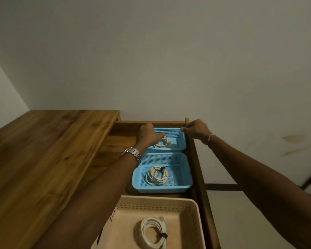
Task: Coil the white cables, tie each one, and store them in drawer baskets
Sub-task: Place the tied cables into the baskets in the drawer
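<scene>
Left hand (148, 134) reaches over the far perforated blue plastic basket (181, 141), fingers loosely together above its coiled white cable (162, 142). Right hand (196, 129) fingers pinch the brown wooden drawer's far corner (186, 121).

- My open drawer (197, 169) holds three baskets in a row.
- Far blue basket (180, 141): coiled white cable (164, 142).
- Middle blue basket (183, 166): tied coil (157, 175).
- Near beige basket (185, 212): tied smooth coil (152, 232).

We see two bare forearms with no sleeves. Our left wrist carries a silver metal watch (132, 154) with a linked band. Our right wrist wears a thin bracelet (210, 138) of pink and white beads or thread.
</scene>
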